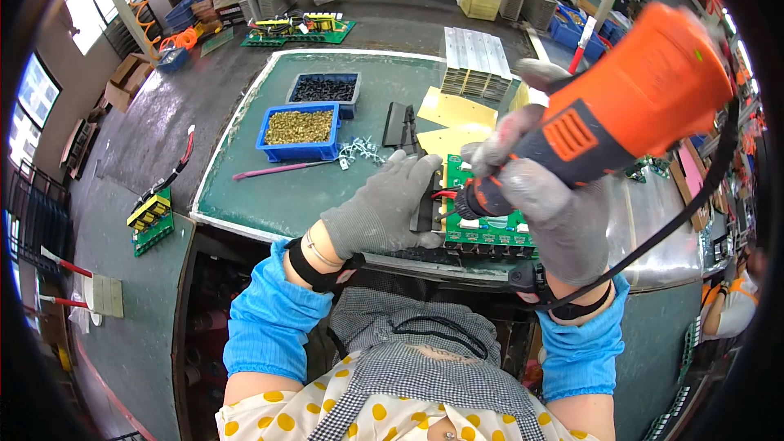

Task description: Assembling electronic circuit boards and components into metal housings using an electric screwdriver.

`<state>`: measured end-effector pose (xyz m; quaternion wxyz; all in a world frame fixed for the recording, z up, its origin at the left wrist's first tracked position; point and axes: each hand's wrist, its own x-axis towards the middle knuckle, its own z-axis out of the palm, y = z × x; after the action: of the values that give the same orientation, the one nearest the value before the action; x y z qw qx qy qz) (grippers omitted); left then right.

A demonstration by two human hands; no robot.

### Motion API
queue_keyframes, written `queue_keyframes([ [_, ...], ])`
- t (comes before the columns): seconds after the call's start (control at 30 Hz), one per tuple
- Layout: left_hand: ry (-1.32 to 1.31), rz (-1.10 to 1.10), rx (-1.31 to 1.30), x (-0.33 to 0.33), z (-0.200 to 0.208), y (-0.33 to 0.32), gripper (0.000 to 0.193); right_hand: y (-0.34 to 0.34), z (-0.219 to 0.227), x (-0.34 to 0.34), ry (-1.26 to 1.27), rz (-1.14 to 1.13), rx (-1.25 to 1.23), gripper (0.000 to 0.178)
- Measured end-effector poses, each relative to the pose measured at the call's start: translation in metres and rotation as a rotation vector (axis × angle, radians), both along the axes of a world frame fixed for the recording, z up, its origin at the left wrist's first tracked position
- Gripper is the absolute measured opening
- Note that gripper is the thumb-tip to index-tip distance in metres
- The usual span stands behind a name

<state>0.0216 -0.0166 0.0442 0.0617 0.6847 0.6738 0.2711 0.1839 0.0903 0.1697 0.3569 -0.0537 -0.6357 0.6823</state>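
Note:
My right hand, in a grey glove, is wrapped round an orange and black electric screwdriver. The tool tilts down to the left, its nose at the left part of a green circuit board. Along that board's left edge stands a black metal plate. My gloved left hand grips this plate, fingers at its far end and thumb at its near end. Red wires show beside the screwdriver's nose. The tool's tip and part of the board are hidden by the tool and my right hand.
Beyond my left hand are a blue bin of brass-coloured screws, a bin of black parts, loose metal clips and a pink-handled screwdriver. Stacked metal plates stand farther back. A black cable loops at right.

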Motion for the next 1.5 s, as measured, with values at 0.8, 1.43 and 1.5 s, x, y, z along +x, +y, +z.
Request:
queue_keyframes([
  [0.8, -0.045, 0.048, -0.009, 0.007, 0.007, -0.004, 0.1, 0.036, 0.023, 0.014, 0.104, 0.118, 0.272, 0.045],
  [1.43, -0.611, 0.283, -0.013, 0.003, -0.044, -0.071, 0.102, 0.152, -0.125, 0.246, -0.791, -0.52, 1.628, 0.023],
  [1.5, -0.614, 0.318, -0.004, 0.003, -0.047, -0.069, 0.096, 0.161, -0.134, 0.237, -0.774, -0.478, 1.671, 0.028],
])
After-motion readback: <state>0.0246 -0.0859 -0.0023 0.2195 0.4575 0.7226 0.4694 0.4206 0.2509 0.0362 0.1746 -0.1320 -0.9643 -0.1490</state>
